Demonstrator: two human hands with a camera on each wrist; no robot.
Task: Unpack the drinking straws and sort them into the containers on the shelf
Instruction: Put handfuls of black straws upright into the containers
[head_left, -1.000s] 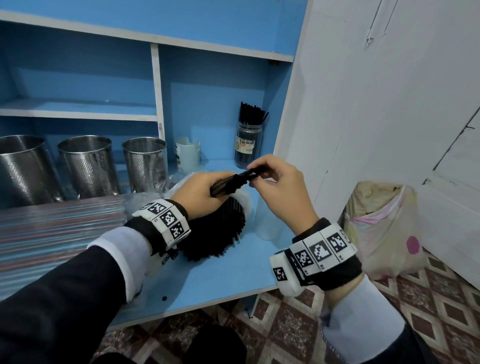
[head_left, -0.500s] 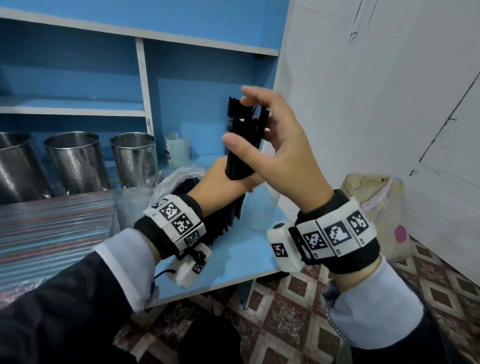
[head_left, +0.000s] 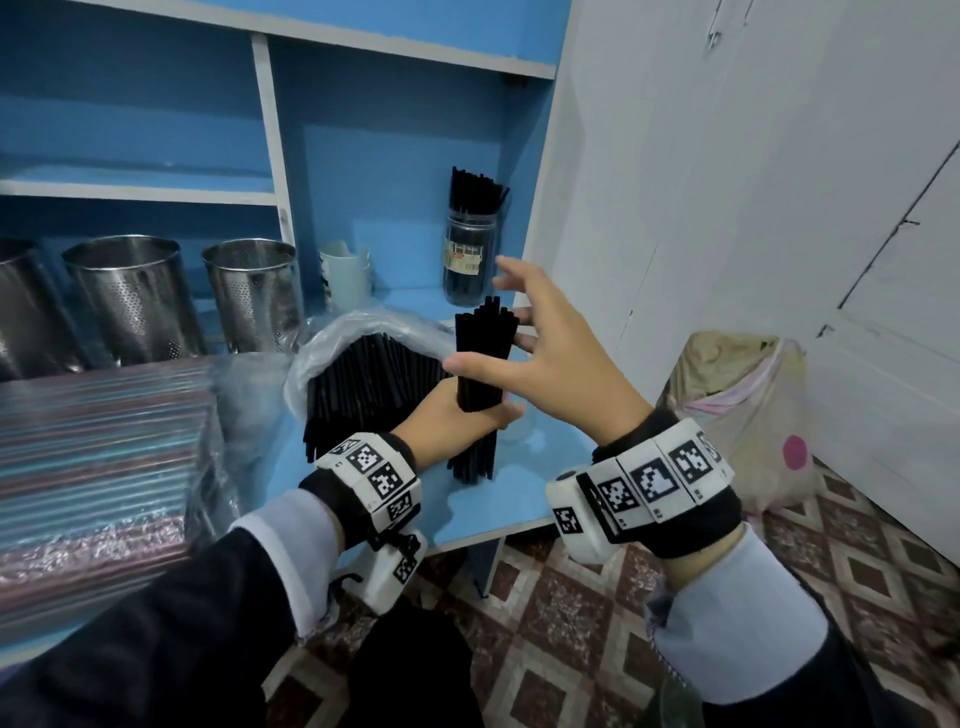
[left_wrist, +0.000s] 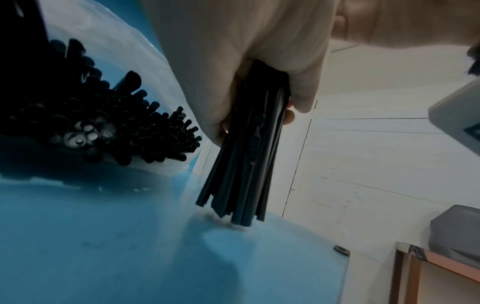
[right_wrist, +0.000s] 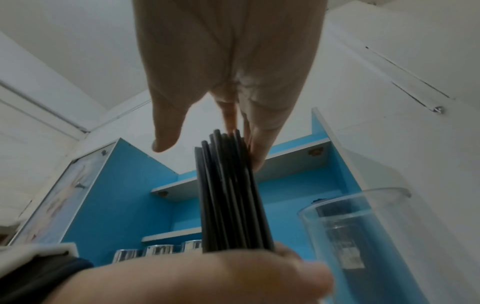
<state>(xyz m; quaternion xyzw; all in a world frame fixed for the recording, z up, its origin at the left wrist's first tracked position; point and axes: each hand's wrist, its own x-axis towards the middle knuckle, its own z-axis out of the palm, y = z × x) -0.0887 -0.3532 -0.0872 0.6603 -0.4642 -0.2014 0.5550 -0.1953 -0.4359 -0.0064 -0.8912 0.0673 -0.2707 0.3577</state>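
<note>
My left hand (head_left: 467, 410) grips a bundle of black straws (head_left: 483, 358) around its middle and holds it upright. The lower ends touch the blue shelf board (head_left: 519, 499). In the left wrist view the left hand (left_wrist: 259, 61) is wrapped round the same bundle (left_wrist: 246, 154). My right hand (head_left: 511, 338) is spread open around the bundle's top, straight fingers touching its right side, thumb in front. The right wrist view shows that hand (right_wrist: 207, 144) over the bundle's tips (right_wrist: 228, 195). An opened plastic bag of black straws (head_left: 363, 384) lies behind my left hand.
A glass jar of black straws (head_left: 470, 265) stands at the back of the shelf, beside a white cup (head_left: 345, 275). Three perforated steel canisters (head_left: 130, 296) stand to the left. Packs of striped straws (head_left: 93, 441) lie at left. A clear cup (right_wrist: 363, 236) is close by.
The bundle has come down from chest height until its ends stand on the shelf. My right hand has loosened its hold and spread its fingers; my left hand still grips the bundle.
</note>
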